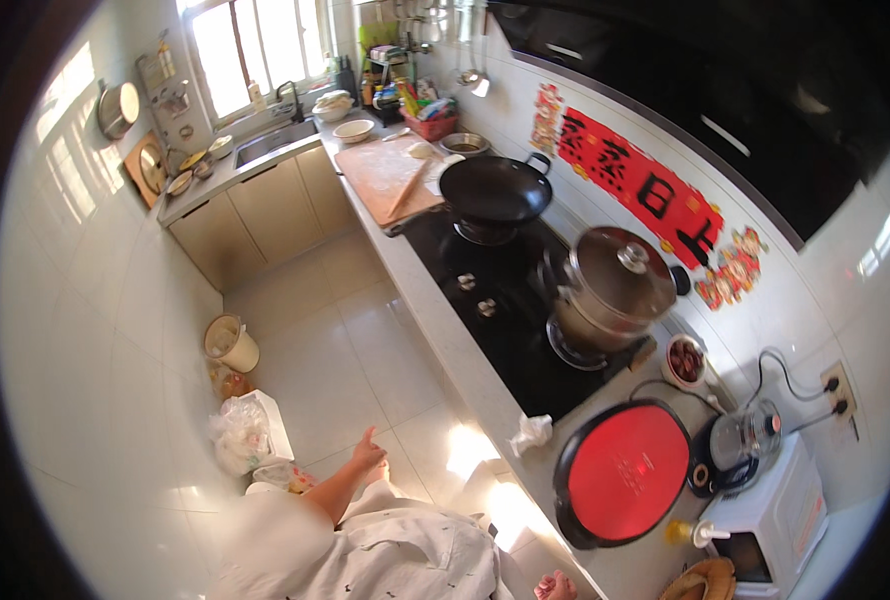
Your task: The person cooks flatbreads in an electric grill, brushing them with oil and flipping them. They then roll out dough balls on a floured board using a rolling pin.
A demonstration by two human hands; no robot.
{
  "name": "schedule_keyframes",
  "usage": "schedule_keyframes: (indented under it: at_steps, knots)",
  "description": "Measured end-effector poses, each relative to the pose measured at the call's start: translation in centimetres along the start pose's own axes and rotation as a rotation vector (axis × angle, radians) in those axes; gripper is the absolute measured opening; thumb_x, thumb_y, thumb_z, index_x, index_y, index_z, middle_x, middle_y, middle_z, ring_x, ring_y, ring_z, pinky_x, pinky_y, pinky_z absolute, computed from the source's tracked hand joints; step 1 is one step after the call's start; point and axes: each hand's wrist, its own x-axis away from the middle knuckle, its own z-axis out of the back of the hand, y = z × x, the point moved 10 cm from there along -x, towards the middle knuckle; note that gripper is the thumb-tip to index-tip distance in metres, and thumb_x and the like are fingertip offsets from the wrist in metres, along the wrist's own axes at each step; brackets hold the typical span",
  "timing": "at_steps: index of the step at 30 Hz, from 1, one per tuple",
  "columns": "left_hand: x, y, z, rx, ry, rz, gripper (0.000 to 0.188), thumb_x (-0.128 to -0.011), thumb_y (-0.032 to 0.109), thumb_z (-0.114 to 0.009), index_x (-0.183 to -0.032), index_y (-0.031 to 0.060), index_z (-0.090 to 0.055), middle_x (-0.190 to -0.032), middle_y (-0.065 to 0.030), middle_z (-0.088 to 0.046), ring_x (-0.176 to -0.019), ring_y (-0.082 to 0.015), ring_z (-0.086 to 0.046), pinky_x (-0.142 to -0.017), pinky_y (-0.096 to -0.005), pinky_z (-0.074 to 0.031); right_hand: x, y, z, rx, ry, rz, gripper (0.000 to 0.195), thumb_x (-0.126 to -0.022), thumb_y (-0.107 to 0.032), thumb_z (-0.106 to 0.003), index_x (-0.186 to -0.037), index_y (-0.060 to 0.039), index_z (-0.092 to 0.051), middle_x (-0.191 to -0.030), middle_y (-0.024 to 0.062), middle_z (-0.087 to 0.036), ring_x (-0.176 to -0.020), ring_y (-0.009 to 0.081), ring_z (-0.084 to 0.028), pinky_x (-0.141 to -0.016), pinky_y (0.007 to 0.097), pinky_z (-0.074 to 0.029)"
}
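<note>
My left hand [371, 451] is held over the tiled floor, its index finger extended and nothing in its grasp. It is nearest to a white box [276, 427] with a clear plastic bag [239, 435] against the wall. At the bottom edge my right hand [556, 586] shows only in part, fingers curled, with no object visible in it. It is beside the counter front, below a red-topped electric griddle [629, 472]. On the black gas hob [482, 330] are a black wok [496, 187] and a steel pot [595, 322] under a glass lid.
A wooden board [374, 176] holds a rolling pin [407, 191] and a piece of dough [419, 151]. A bowl of dates [686, 361], an electric kettle [745, 435], an oil bottle [689, 533] and a microwave [775, 517] line the counter. A bin [236, 346] stands by the left wall.
</note>
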Motion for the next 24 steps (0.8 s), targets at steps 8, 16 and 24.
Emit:
schedule_keyframes:
  at_steps: [8, 16, 24]
  knots:
    - [-8.3, -11.5, 16.5, 0.341, 0.018, 0.32, 0.054, -0.077, 0.013, -0.066, -0.13, 0.0122, -0.051, -0.085, -0.0058, -0.064, -0.072, -0.0176, -0.063, -0.059, -0.0352, -0.05, 2.0, 0.0, -25.3, 0.412, -0.173, 0.12, 0.024, -0.091, -0.024, -0.06, -0.099, -0.0011, -0.06, -0.075, 0.0104, -0.065, -0.059, 0.0163, -0.06, -0.052, 0.0286, -0.05]
    - [-19.2, -24.1, 34.5, 0.746, 0.054, 0.398, 0.034, -0.087, 0.016, -0.06, -0.118, 0.0089, -0.048, -0.097, -0.009, -0.06, -0.082, -0.0219, -0.064, -0.066, -0.0437, -0.055, 12.2, 4.1, -61.1, 0.788, -0.691, 0.216, 0.032, -0.093, -0.021, -0.055, -0.116, 0.0012, -0.059, -0.09, 0.0097, -0.068, -0.071, 0.013, -0.063, -0.063, 0.0255, -0.051]
    - [-27.1, -13.0, 36.8, 0.818, 0.092, 0.416, 0.034, -0.089, 0.017, -0.058, -0.121, 0.0092, -0.049, -0.101, -0.0096, -0.061, -0.082, -0.0209, -0.064, -0.066, -0.0406, -0.053, 11.8, 6.1, -78.2, 0.903, -0.74, 0.21, 0.029, -0.088, -0.017, -0.056, -0.11, 0.0007, -0.063, -0.084, 0.0081, -0.068, -0.068, 0.0109, -0.063, -0.061, 0.0244, -0.05]
